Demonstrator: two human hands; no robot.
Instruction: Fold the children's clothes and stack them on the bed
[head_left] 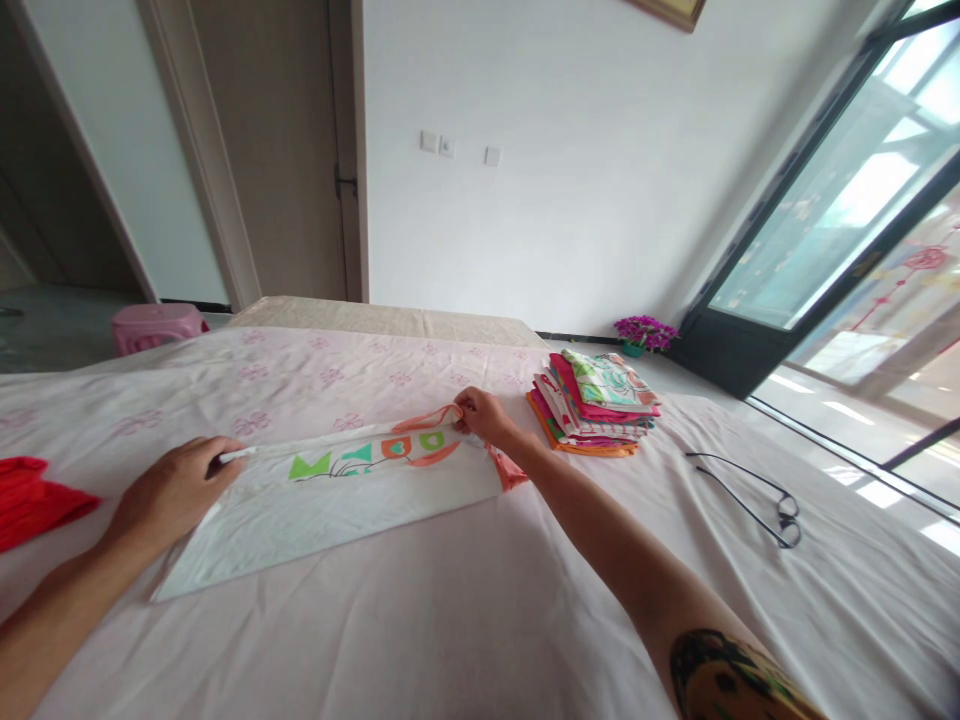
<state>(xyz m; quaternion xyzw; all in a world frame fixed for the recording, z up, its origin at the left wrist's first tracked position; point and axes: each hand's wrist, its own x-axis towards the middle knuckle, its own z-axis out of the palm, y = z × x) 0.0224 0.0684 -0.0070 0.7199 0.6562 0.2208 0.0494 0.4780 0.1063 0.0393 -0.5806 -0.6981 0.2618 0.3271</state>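
Observation:
A white T-shirt point(330, 535) with green, teal and orange lettering lies partly folded on the pale pink sheet, its orange-trimmed end to the right. My left hand point(180, 480) is closed on the shirt's far left corner, thumb and fingers pinching the cloth. At the far right edge, my right hand point(478, 415) pinches the cloth beside the orange trim. The front part of the shirt lies flat towards me.
A stack of folded clothes point(592, 405) stands to the right, with eyeglasses point(780, 515) beyond it. Red cloth point(37, 500) lies at the left. A pink stool point(157, 325) and purple flowers point(645, 332) are on the floor behind.

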